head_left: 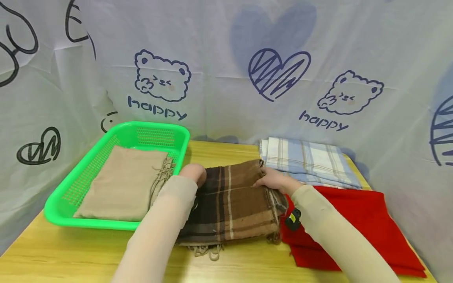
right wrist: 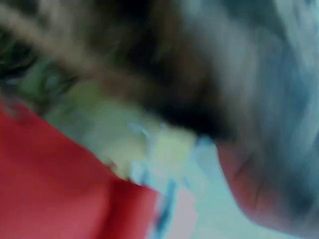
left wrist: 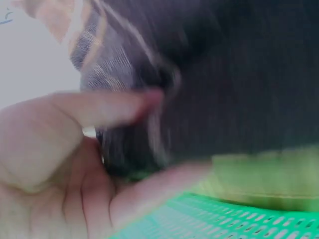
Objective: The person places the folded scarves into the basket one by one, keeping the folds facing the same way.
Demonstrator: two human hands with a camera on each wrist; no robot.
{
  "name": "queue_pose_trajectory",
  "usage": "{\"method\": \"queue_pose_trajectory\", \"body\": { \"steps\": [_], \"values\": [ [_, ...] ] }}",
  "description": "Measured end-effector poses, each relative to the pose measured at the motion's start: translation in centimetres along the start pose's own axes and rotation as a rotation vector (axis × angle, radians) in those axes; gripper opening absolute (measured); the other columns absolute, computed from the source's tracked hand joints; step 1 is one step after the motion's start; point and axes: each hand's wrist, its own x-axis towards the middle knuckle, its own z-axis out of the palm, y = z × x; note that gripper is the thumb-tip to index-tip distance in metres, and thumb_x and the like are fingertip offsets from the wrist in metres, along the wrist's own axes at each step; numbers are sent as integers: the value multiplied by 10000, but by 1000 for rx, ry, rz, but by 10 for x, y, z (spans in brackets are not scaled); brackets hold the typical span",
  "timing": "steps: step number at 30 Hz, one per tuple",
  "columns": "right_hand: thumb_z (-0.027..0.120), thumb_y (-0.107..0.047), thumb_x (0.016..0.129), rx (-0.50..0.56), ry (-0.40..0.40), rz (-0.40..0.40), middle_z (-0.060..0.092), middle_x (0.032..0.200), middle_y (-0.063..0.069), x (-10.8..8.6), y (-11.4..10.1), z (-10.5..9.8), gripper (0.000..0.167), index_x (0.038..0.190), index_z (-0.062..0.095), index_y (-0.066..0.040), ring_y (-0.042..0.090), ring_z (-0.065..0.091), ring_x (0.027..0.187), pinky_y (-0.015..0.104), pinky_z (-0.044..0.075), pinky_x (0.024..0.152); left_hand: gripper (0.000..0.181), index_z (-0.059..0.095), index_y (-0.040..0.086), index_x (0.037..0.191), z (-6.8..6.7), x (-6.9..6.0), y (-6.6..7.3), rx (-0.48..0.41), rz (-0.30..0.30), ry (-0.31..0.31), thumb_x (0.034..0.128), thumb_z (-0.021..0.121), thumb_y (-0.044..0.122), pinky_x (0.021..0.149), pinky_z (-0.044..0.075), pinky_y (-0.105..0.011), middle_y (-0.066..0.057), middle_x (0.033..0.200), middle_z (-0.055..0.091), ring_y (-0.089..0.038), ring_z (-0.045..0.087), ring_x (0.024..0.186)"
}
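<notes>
A folded brown and black plaid scarf (head_left: 244,204) with a fringe is held slightly raised and tilted over the table in the head view. My left hand (head_left: 195,173) grips its left side; in the left wrist view the thumb (left wrist: 104,107) lies on top of the dark cloth (left wrist: 239,89) and the fingers are beneath. At the opposite side, my right hand (head_left: 276,180) holds the edge, thumb over the cloth. The right wrist view is badly blurred. A green basket (head_left: 56,216) stands to the left, with a folded beige fringed scarf (head_left: 120,184) lying in it.
A red folded cloth (head_left: 354,212) lies at the right, partly under my right forearm. Behind it sits a blue and white plaid folded cloth (head_left: 308,161). Printed white curtains (head_left: 226,59) enclose the back and sides of the wooden table (head_left: 247,265).
</notes>
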Motion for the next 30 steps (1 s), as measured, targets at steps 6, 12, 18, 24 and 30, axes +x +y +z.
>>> {"method": "queue_pose_trajectory", "body": {
  "steps": [6,12,18,24,30],
  "values": [
    [589,-77,869,-211,177,-76,472,1306,305,12,13,-26,543,1343,393,100,412,496,1166,470,450,934,448,532,39,1301,1,-33,14,-166,-42,23,902,604,227,992,441,-387,-153,1401,446,-313,463,1257],
    [562,-120,901,-422,302,-40,590,1144,273,12,42,-22,338,1169,542,85,372,599,973,443,500,793,344,619,57,1181,12,-2,11,-59,-12,110,950,494,280,996,406,-428,-146,1301,532,-306,523,1148],
    [545,-298,928,-503,256,-13,510,592,29,-22,31,-26,324,706,558,-63,137,453,500,260,366,474,267,615,92,795,10,-8,7,-59,103,237,959,406,124,819,408,-365,-111,976,611,-238,516,828],
    [521,-443,925,-329,-296,165,643,624,25,-59,28,-15,425,787,686,-77,109,575,505,242,469,477,266,595,67,816,13,-4,8,-65,157,208,957,372,32,668,298,-312,-97,906,538,-202,400,753],
    [493,-474,933,-66,-412,211,688,840,90,-62,40,15,466,1022,639,-41,173,647,675,326,552,582,270,628,20,1031,15,-5,8,-80,166,204,974,365,16,686,297,-317,-135,1044,582,-203,417,789]
  ]
}}
